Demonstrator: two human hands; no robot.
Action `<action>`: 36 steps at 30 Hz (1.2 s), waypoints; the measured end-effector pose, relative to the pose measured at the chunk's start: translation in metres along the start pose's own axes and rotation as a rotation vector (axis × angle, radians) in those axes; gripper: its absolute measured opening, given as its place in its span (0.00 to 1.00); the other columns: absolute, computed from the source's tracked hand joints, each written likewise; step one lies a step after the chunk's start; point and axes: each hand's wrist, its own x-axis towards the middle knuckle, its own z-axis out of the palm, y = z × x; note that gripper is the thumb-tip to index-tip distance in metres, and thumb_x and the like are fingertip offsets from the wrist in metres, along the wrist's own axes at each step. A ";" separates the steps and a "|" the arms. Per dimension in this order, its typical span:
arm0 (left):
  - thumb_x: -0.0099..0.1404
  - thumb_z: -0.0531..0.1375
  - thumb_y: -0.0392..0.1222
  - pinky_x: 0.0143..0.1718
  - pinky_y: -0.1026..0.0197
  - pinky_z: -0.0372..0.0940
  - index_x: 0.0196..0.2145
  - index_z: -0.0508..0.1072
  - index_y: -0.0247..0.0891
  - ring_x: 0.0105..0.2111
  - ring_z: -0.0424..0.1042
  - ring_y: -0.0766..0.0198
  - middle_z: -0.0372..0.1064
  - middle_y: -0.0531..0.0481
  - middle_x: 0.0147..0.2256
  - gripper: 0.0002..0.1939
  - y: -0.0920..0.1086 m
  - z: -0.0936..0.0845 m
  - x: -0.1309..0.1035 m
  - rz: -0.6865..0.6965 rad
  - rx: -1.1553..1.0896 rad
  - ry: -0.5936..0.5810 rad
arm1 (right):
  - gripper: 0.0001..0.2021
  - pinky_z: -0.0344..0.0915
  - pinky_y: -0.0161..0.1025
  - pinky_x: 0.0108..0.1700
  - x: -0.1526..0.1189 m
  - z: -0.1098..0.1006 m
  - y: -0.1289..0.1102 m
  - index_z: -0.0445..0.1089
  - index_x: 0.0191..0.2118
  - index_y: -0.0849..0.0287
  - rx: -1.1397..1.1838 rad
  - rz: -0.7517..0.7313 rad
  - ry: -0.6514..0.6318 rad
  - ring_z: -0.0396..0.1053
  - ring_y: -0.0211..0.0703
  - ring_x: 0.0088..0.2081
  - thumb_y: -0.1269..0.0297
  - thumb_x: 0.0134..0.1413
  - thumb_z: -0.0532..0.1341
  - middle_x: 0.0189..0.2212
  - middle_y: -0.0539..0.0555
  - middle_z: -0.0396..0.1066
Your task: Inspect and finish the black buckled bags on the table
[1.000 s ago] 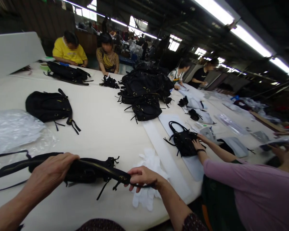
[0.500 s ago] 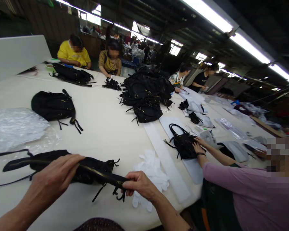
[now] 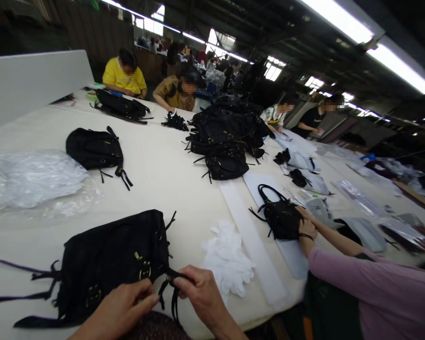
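A black handbag [image 3: 113,255] with brass-coloured buckles and thin ties lies flat on the table in front of me, its long straps trailing left. My right hand [image 3: 201,293] pinches a short black strap end at the bag's right corner, where several ties dangle. Close by on the left, my left hand [image 3: 127,304] rests against the bag's near edge with curled fingers and the thumb pressed in. What those fingers hold is hidden. To the right of my hands lies a heap of white gloves [image 3: 228,259].
A pile of black bags [image 3: 226,132] fills the table's middle. Another black bag [image 3: 94,148] and clear plastic bags [image 3: 31,179] lie at left. Beside me on the right, a person in a pink sleeve [image 3: 340,269] handles a small black bag [image 3: 281,217]. Other people work across the table.
The handbag has turned from edge-on to flat, its broad face now showing. My left hand has slid right and nearer me, away from the zipper-like edge. My right hand still grips the strap end.
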 end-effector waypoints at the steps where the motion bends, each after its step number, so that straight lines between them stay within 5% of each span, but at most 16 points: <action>1: 0.60 0.55 0.59 0.36 0.60 0.64 0.38 0.75 0.45 0.34 0.75 0.57 0.77 0.52 0.33 0.19 -0.010 0.004 0.001 -0.030 -0.017 -0.001 | 0.10 0.63 0.32 0.30 0.001 0.002 0.004 0.76 0.30 0.58 -0.007 -0.006 0.029 0.69 0.37 0.26 0.58 0.54 0.61 0.22 0.49 0.71; 5: 0.59 0.55 0.59 0.26 0.59 0.66 0.59 0.62 0.42 0.28 0.75 0.57 0.75 0.43 0.47 0.33 -0.037 0.020 0.019 -0.142 -0.266 -0.077 | 0.12 0.65 0.34 0.32 0.009 0.012 0.023 0.76 0.33 0.58 0.058 0.032 0.102 0.70 0.39 0.26 0.54 0.54 0.61 0.23 0.49 0.71; 8: 0.56 0.58 0.58 0.18 0.63 0.62 0.59 0.62 0.38 0.32 0.76 0.55 0.66 0.35 0.56 0.36 -0.040 0.028 0.037 -0.160 -0.436 -0.168 | 0.15 0.66 0.35 0.33 0.016 0.021 0.037 0.76 0.35 0.58 0.108 0.070 0.114 0.70 0.40 0.27 0.51 0.53 0.61 0.24 0.50 0.72; 11: 0.56 0.59 0.56 0.20 0.65 0.63 0.59 0.61 0.40 0.37 0.75 0.56 0.60 0.35 0.60 0.35 -0.035 0.033 0.051 -0.128 -0.576 -0.183 | 0.16 0.67 0.36 0.34 0.021 0.026 0.050 0.75 0.37 0.57 0.164 0.081 0.115 0.70 0.40 0.29 0.49 0.53 0.60 0.28 0.51 0.73; 16: 0.59 0.55 0.58 0.23 0.64 0.64 0.56 0.65 0.42 0.36 0.75 0.58 0.69 0.40 0.53 0.30 -0.040 0.040 0.066 -0.124 -0.552 -0.124 | 0.19 0.67 0.37 0.34 0.021 0.011 0.065 0.75 0.37 0.58 0.187 0.149 0.094 0.70 0.41 0.30 0.47 0.50 0.62 0.28 0.51 0.72; 20: 0.57 0.57 0.52 0.43 0.55 0.68 0.48 0.74 0.43 0.45 0.73 0.52 0.75 0.45 0.47 0.23 -0.071 0.051 0.063 -0.089 -0.225 -0.173 | 0.19 0.65 0.36 0.31 0.019 -0.011 0.076 0.75 0.34 0.60 0.157 0.218 0.085 0.69 0.40 0.27 0.48 0.45 0.64 0.23 0.50 0.72; 23: 0.55 0.59 0.45 0.59 0.53 0.57 0.52 0.72 0.45 0.56 0.65 0.52 0.70 0.47 0.55 0.25 -0.095 0.055 0.056 -0.056 0.011 -0.060 | 0.19 0.64 0.35 0.30 0.019 -0.017 0.087 0.75 0.33 0.61 0.174 0.265 0.108 0.69 0.39 0.25 0.48 0.43 0.65 0.20 0.50 0.71; 26: 0.57 0.56 0.44 0.60 0.48 0.55 0.58 0.66 0.45 0.58 0.63 0.50 0.65 0.46 0.59 0.29 -0.104 0.043 0.057 -0.090 0.213 0.020 | 0.21 0.64 0.35 0.28 0.022 -0.005 0.099 0.73 0.31 0.62 0.220 0.325 0.149 0.69 0.39 0.24 0.46 0.40 0.66 0.19 0.50 0.71; 31: 0.62 0.50 0.42 0.55 0.42 0.57 0.57 0.67 0.44 0.55 0.65 0.48 0.68 0.43 0.56 0.25 -0.099 -0.001 0.073 -0.022 0.470 0.229 | 0.22 0.67 0.34 0.27 0.045 0.029 0.098 0.71 0.30 0.62 0.378 0.335 0.203 0.71 0.38 0.24 0.46 0.37 0.67 0.20 0.50 0.72; 33: 0.63 0.50 0.42 0.55 0.46 0.58 0.57 0.66 0.41 0.54 0.66 0.50 0.67 0.42 0.56 0.25 -0.096 -0.012 0.078 0.004 0.400 0.319 | 0.22 0.68 0.33 0.27 0.057 0.039 0.092 0.70 0.31 0.63 0.433 0.319 0.206 0.71 0.37 0.24 0.47 0.37 0.68 0.23 0.52 0.74; 36: 0.63 0.50 0.46 0.50 0.53 0.64 0.56 0.65 0.38 0.45 0.73 0.57 0.68 0.42 0.55 0.25 -0.086 -0.011 0.083 -0.038 0.081 0.265 | 0.20 0.67 0.32 0.27 0.069 0.047 0.084 0.70 0.31 0.63 0.448 0.315 0.150 0.71 0.36 0.24 0.50 0.39 0.67 0.26 0.54 0.76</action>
